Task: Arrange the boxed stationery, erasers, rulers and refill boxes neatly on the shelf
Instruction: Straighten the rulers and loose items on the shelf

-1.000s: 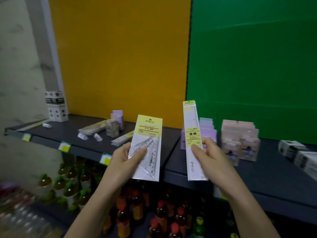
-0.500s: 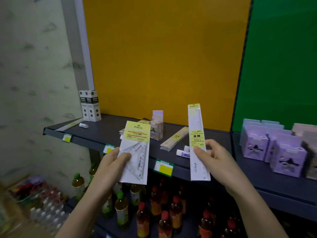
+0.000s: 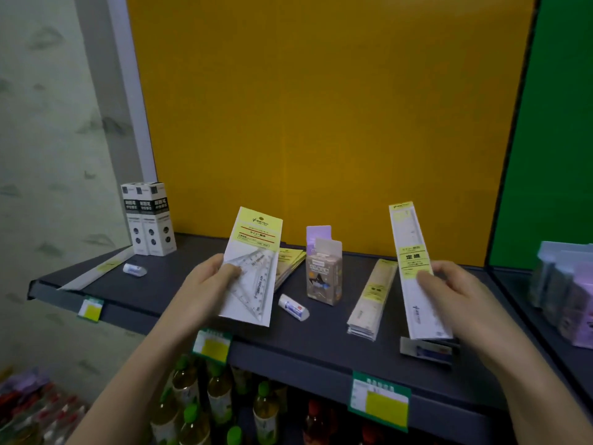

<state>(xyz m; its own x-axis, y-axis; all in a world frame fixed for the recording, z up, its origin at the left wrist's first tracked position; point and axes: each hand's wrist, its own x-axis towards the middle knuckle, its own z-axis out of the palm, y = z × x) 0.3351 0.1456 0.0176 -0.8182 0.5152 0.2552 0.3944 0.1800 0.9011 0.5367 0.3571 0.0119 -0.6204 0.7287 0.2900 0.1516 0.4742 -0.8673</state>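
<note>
My left hand (image 3: 205, 284) pinches a packaged set square (image 3: 253, 264) with a yellow header, upright above the dark shelf (image 3: 321, 345). My right hand (image 3: 455, 293) grips a long packaged ruler (image 3: 417, 268), also upright, at the shelf's right part. Between them lies a stack of ruler packs (image 3: 372, 300). A beige boxed stationery pack (image 3: 324, 274) stands in front of a purple one (image 3: 317, 236). An eraser (image 3: 293, 306) lies near the set square. A second stack of packs (image 3: 288, 264) is partly hidden behind the set square.
Black-and-white refill boxes (image 3: 149, 220) stand at the back left, with a small eraser (image 3: 134, 269) and a flat ruler pack (image 3: 96, 271) nearby. Purple boxes (image 3: 568, 293) fill the neighbouring shelf on the right. Another eraser (image 3: 428, 350) lies under the ruler. Bottles (image 3: 221, 403) stand below.
The view has shifted left and closer to the yellow-backed shelf. Both hands have carried their packs up over the shelf top; the grips are unchanged.
</note>
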